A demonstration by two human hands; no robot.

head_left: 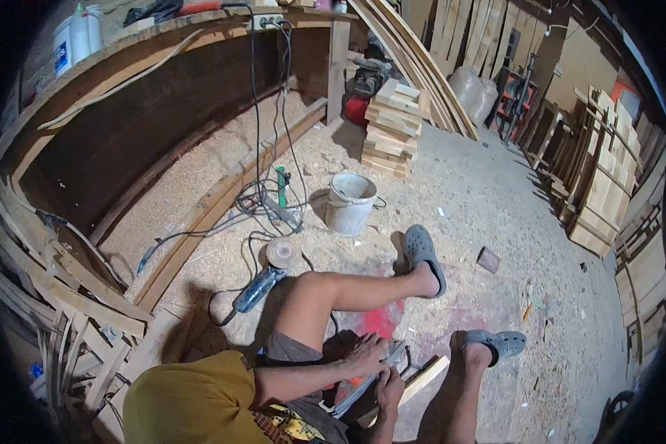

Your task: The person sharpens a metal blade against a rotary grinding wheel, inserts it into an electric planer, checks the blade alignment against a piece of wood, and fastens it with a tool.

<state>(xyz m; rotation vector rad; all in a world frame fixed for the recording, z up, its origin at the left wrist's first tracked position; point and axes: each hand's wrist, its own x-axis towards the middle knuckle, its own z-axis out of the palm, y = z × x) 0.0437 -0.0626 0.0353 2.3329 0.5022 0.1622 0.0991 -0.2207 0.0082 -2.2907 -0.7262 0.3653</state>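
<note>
Low between the bent legs, my left hand (366, 356) has its fingers closed over the upper end of a long grey metal tool (354, 400). An orange-red part shows under that hand. My right hand (389, 389) is closed at the tool's near side, its fingertips close to the left hand; what exactly they pinch is partly hidden. Beside the right hand, a pale wooden strip (425, 382) lies slanted, with a dark bent rod (416, 368) next to it. The tool's exact kind cannot be made out.
An angle grinder (260, 287) with a round disc lies by the left knee, among tangled cables (257, 194). Farther off stand a whitish bucket (350, 205) and stacked wood blocks (394, 132). A small cylinder (488, 259) lies on the dusty floor. Boards (603, 181) lean at right.
</note>
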